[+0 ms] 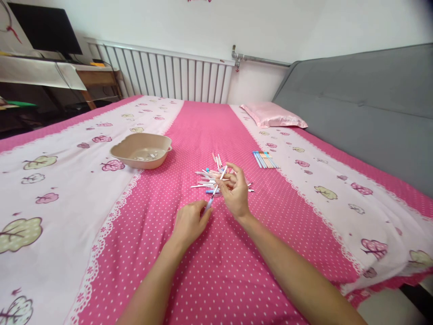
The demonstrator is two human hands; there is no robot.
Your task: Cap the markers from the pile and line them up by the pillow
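My left hand is closed around a pale lilac pen barrel, low over the pink bedspread. In a fingertip pinch, my right hand holds a thin white pen refill that slants up to the right. The dark lower end of the refill meets the top of the barrel; how far inside it reaches, I cannot tell. Just beyond both hands lies a loose pile of pen parts, white, pink and blue, partly hidden by my right hand.
A beige plastic basin with small pale pieces in it stands left of the pile. Several pens lie side by side at the right. Farther back are a pink pillow, a grey headboard and a white radiator.
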